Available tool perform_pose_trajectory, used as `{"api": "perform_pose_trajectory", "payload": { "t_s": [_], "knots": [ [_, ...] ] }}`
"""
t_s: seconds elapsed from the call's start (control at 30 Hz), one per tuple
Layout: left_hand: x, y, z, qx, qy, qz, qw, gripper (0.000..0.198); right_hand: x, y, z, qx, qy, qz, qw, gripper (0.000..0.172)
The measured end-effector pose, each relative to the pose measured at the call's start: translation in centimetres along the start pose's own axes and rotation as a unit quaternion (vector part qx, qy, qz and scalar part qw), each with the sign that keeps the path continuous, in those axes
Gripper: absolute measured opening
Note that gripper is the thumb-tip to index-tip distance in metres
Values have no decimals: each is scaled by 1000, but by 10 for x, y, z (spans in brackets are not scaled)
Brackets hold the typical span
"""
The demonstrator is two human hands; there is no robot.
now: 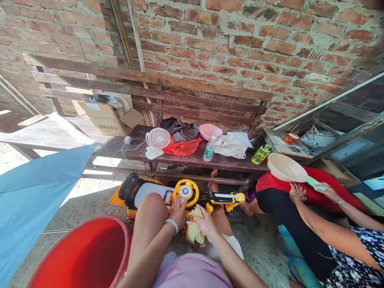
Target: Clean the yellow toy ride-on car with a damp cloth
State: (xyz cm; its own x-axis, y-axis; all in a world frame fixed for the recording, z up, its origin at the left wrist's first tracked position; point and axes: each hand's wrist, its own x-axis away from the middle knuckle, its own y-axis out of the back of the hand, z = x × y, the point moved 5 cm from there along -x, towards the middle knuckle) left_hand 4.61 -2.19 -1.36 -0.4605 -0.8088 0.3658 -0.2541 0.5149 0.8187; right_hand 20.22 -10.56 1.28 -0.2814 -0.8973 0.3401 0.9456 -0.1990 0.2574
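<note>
My left hand (177, 213), with a white bead bracelet, rests with spread fingers on a yellow-and-black toy ride-on car (186, 193), just below its yellow steering wheel (186, 192). My right hand (207, 223) lies on a crumpled pale yellow cloth (194, 229) next to the toy's front. I cannot tell whether its fingers grip the cloth. The toy sits on the concrete floor in front of my knees, and my hands hide part of its lower body.
A red plastic tub (84, 254) stands at lower left beside a blue umbrella (36, 192). To the right, a seated co-worker's hands (300, 192) hold a beige basin (286, 168). A wooden bench (180, 158) bears a fan, water bottle and bags before a brick wall (255, 40).
</note>
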Motion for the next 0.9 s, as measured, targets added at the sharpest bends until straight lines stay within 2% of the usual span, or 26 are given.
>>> {"api": "perform_pose_trajectory", "payload": {
  "t_s": [0.07, 0.1, 0.2, 0.23, 0.3, 0.4, 0.47, 0.6, 0.73, 0.9],
  "knots": [
    [-2, -3, 3, 9, -8, -4, 1000, 97, -8, -2, 22, 115, 46, -29, 992, 59],
    [-3, -4, 5, 13, -12, -5, 1000, 98, -13, -2, 34, 188, 73, -42, 979, 59],
    [-5, -6, 8, 25, -20, -4, 999, 99, -32, 1, 62, 389, 129, -91, 908, 63],
    [-5, -6, 8, 27, -20, -1, 999, 99, -39, 0, 64, 435, 118, -101, 887, 64],
    [-6, -6, 8, 28, -20, 5, 999, 98, -55, -4, 55, 492, 45, -105, 863, 66],
    [-5, -4, 7, 29, -23, 12, 999, 97, -71, -17, 21, 507, -71, -88, 854, 66],
    [-2, -2, 7, 34, -27, 14, 999, 97, -75, -25, -2, 499, -96, -87, 857, 69],
    [4, 3, 8, 34, -33, 25, 999, 98, -74, -28, -26, 511, -69, -108, 850, 75],
    [11, 9, 5, 26, -41, 32, 998, 97, -68, -20, -27, 530, -24, -134, 837, 76],
    [13, 12, 1, 18, -32, 36, 999, 96, -70, -22, -31, 545, -60, -97, 830, 74]
  ]
}}
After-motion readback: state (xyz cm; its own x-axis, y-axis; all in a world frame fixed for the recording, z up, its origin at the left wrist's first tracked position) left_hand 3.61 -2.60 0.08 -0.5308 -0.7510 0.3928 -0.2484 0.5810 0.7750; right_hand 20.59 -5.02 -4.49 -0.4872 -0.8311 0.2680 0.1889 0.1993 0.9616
